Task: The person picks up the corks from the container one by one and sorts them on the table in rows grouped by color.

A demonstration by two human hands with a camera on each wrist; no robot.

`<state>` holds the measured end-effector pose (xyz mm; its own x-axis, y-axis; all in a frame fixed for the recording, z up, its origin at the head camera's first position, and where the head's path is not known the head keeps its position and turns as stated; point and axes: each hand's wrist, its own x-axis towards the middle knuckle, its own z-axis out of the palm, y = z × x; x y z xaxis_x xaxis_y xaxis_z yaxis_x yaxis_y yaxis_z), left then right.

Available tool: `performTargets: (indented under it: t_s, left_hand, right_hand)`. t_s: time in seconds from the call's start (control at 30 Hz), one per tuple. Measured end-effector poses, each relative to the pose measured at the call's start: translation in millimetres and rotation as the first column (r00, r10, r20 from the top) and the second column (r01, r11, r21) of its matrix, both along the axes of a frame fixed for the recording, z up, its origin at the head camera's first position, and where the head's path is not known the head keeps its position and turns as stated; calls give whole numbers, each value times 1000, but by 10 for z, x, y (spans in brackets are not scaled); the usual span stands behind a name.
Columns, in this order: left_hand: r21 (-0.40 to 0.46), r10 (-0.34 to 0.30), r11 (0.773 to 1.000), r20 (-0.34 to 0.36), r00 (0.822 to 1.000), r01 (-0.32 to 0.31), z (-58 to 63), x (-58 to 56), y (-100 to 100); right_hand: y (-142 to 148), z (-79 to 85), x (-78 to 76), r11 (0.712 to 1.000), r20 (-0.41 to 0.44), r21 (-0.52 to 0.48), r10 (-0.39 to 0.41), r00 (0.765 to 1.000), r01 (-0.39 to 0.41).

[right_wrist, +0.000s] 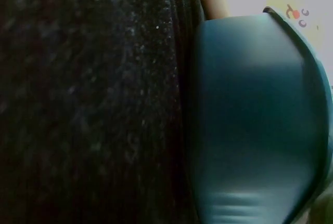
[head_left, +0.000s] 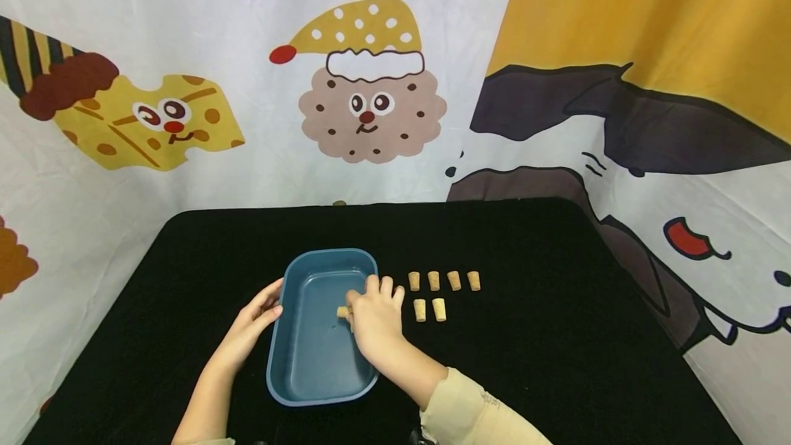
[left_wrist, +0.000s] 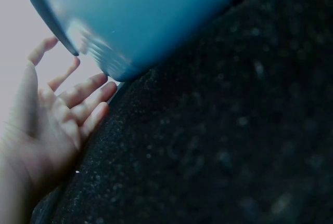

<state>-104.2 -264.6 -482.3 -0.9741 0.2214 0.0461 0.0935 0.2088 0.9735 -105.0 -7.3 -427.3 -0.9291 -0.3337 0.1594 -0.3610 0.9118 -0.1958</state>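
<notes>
A blue rectangular plastic tub [head_left: 321, 349] lies on the black cloth, its long side running away from me. My left hand [head_left: 250, 325] is at the tub's left side, fingertips and thumb touching the rim and wall; in the left wrist view those fingers [left_wrist: 86, 91] look mostly straight. Over the tub's right rim reaches my right hand [head_left: 377, 321], pinching a small tan cork [head_left: 342, 312] above the tub floor. The right wrist view has only the tub's outer wall [right_wrist: 255, 109], with the right fingers hidden.
Several tapered corks stand right of the tub in two rows: a back row with its end cork [head_left: 474, 281] farthest right, and a front pair with one cork [head_left: 439, 310] nearer me. Behind the black table [head_left: 525, 362] hangs a cartoon-printed curtain [head_left: 259, 177].
</notes>
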Motion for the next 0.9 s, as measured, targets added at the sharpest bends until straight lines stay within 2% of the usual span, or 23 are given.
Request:
performTargets:
  t_s: [0.2,0.33,0.47,0.63,0.9]
  left_hand:
    - [-3,2,1000,-7,1000,-2,18,0,5]
    - [-8,3,1000,-2,1000,-3,21,-7,-2]
    - [-7,4,1000,1,1000,-4,16,-14,-14]
    - [-7,-2,1000,-6,1000,2,7,-16,-16]
    - [-1,-10,1000,-8,1000,10,-14,-5,-17]
  right_hand:
    - [138,97,-9,995,-74,-50,83,994,-87]
    - [265,149,-55,976,-141,-91,182,973,-196]
    - [405,195,-120,946,-190,-94,288,939,-309]
    - [586,262,-201,908,-259,-43,392,883,-416]
    - [899,283,-322,856,-300,25,500,813,-517]
